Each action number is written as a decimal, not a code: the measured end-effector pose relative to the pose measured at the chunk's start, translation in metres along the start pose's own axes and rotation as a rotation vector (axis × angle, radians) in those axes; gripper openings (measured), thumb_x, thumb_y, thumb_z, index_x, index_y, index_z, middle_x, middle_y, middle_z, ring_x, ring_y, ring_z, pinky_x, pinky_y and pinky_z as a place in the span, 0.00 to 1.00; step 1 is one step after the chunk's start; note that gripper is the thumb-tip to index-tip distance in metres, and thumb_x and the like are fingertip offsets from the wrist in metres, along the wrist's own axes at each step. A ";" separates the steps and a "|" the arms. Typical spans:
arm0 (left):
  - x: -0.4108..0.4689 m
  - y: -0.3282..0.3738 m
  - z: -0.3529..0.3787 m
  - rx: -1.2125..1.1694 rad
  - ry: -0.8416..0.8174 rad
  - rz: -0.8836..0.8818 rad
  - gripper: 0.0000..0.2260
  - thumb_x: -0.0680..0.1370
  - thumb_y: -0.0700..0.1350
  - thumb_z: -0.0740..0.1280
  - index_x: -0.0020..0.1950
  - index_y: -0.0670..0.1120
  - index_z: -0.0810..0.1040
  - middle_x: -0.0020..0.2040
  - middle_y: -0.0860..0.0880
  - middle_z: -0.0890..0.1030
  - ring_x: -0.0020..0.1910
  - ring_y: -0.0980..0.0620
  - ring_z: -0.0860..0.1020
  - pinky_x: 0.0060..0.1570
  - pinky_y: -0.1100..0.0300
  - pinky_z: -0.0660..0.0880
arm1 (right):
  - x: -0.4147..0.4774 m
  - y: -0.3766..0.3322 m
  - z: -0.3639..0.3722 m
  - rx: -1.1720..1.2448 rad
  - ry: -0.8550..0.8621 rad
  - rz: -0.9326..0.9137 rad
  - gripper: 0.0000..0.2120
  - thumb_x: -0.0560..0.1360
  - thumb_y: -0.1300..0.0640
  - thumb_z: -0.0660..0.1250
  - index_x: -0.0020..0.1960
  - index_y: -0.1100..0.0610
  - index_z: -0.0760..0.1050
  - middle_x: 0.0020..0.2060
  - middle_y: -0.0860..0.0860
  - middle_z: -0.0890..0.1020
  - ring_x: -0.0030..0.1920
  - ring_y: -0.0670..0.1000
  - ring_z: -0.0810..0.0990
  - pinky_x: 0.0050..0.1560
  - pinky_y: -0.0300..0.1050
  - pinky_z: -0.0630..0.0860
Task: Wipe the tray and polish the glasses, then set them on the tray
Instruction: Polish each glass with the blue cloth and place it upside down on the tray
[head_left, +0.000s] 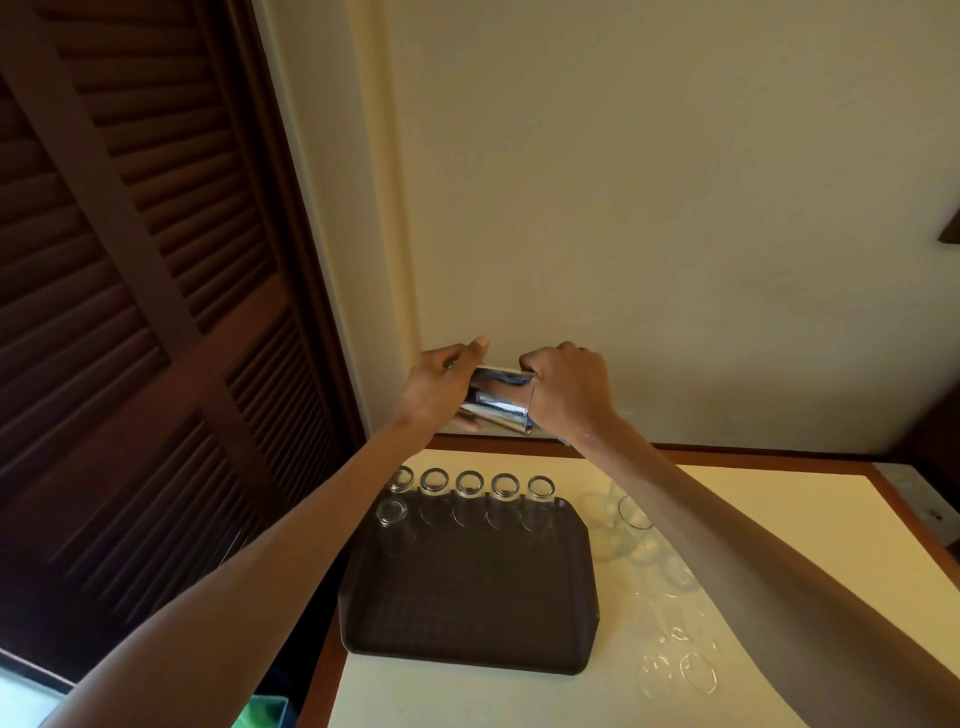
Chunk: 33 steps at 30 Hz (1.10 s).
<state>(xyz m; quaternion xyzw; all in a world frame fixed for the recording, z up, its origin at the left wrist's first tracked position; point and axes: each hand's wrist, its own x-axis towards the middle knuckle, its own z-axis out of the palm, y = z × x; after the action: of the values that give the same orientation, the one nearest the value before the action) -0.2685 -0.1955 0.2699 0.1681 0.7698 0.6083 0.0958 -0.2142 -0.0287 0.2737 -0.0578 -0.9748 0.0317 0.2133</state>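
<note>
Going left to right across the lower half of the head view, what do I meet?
Dark louvred wooden door → dark brown rectangular plastic tray → loose cluster of clear drinking glasses.

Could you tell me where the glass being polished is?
In the head view's centre, the glass is held between the left hand and right hand, above the tray.

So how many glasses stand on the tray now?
6. A row of five glasses runs along the far edge of the tray; the sixth glass stands before its left end. None seems hidden.
</note>
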 end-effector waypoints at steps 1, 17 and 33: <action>-0.001 0.001 0.000 0.008 0.029 0.081 0.22 0.85 0.56 0.64 0.50 0.36 0.79 0.45 0.31 0.80 0.40 0.40 0.86 0.27 0.57 0.80 | -0.002 -0.002 0.006 0.133 -0.009 0.069 0.18 0.74 0.41 0.67 0.33 0.53 0.74 0.27 0.50 0.75 0.31 0.55 0.77 0.29 0.44 0.63; -0.005 0.002 -0.007 -0.192 -0.034 -0.127 0.21 0.85 0.56 0.63 0.48 0.40 0.83 0.41 0.41 0.86 0.42 0.40 0.85 0.36 0.53 0.82 | 0.003 -0.019 -0.028 -0.130 -0.032 -0.133 0.07 0.74 0.60 0.62 0.41 0.53 0.76 0.32 0.52 0.75 0.34 0.57 0.73 0.36 0.45 0.64; 0.004 -0.007 -0.006 -0.250 -0.075 -0.080 0.21 0.82 0.58 0.65 0.48 0.40 0.84 0.47 0.36 0.84 0.49 0.37 0.83 0.50 0.45 0.81 | -0.002 -0.014 -0.002 0.075 -0.129 0.073 0.07 0.77 0.58 0.64 0.45 0.57 0.80 0.38 0.54 0.82 0.37 0.55 0.78 0.38 0.48 0.75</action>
<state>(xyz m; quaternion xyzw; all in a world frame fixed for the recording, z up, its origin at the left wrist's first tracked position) -0.2757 -0.2003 0.2651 0.1464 0.6900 0.6885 0.1688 -0.2134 -0.0431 0.2757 -0.0829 -0.9819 0.0793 0.1507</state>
